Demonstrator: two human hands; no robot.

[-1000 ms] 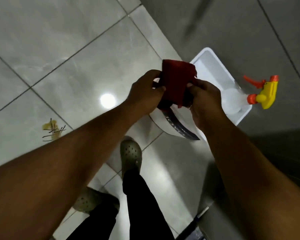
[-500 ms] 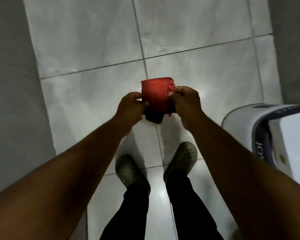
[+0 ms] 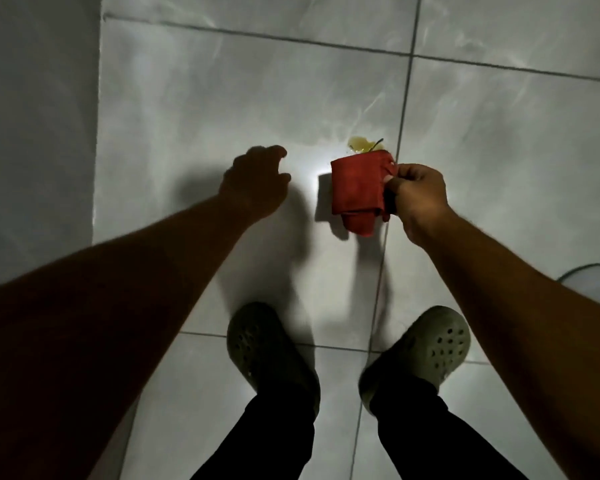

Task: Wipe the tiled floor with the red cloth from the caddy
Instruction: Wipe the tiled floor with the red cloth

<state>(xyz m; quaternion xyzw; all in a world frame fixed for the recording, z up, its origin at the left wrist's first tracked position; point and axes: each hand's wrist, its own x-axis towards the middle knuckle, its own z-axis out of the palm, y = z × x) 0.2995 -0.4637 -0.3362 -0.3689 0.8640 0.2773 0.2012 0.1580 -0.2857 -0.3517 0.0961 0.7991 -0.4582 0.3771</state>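
A folded red cloth (image 3: 359, 190) hangs above the grey tiled floor (image 3: 243, 98), pinched at its right edge by my right hand (image 3: 418, 195). My left hand (image 3: 257, 180) is off the cloth, out to its left, fingers loosely curled and holding nothing. Just beyond the cloth's top edge a small yellow spill with dark bits (image 3: 362, 146) lies on the tile beside a grout line. The caddy is only a pale curved edge (image 3: 593, 282) at the right border.
My two feet in grey-green clogs (image 3: 267, 348) (image 3: 430, 344) stand on the tiles below my hands. A darker grey wall (image 3: 35, 133) runs along the left side. A bright light reflection shows on the tile left of the cloth.
My left hand has let go of the cloth and moved left. The cloth now hangs from my right hand alone. The view has swung so the yellow spill shows and the caddy is nearly out of frame.
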